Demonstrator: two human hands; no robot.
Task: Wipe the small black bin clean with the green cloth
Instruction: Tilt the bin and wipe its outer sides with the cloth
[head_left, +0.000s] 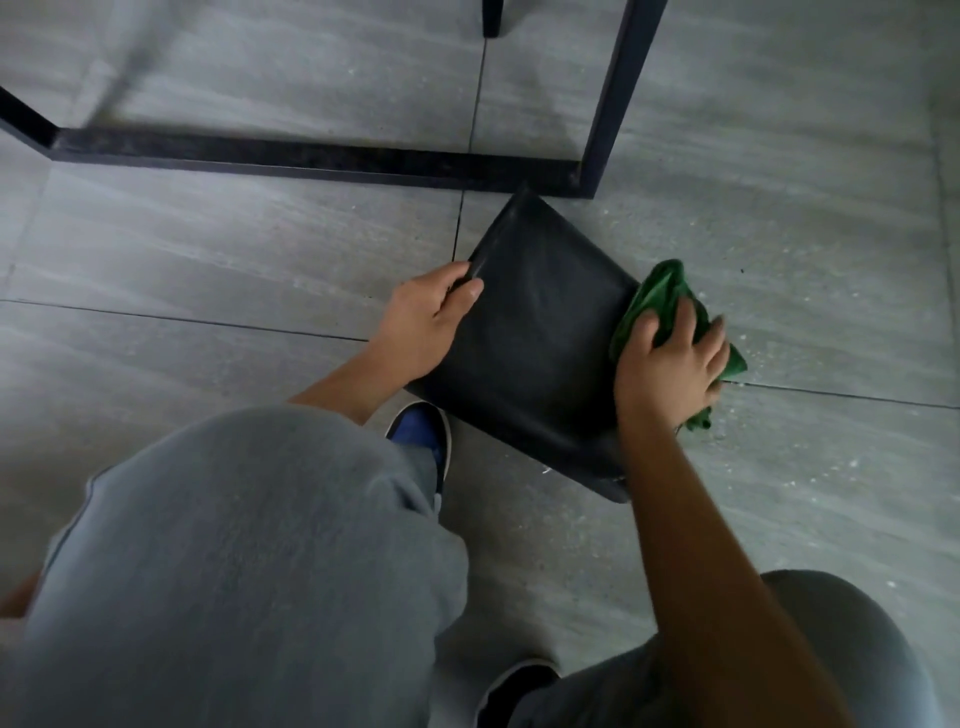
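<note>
The small black bin (535, 332) lies tipped on the grey tiled floor, one flat side facing up. My left hand (426, 322) grips its left edge, thumb on the upper face. My right hand (670, 364) presses the crumpled green cloth (660, 296) against the bin's right side. The cloth sticks out above and below my fingers. The bin's opening is not visible from here.
A black metal furniture frame (311, 156) runs along the floor just behind the bin, with an upright leg (618, 93) at the right. My grey-trousered knees (249, 561) and a blue shoe (421, 431) fill the near foreground. Pale specks dot the floor (810, 291) at the right.
</note>
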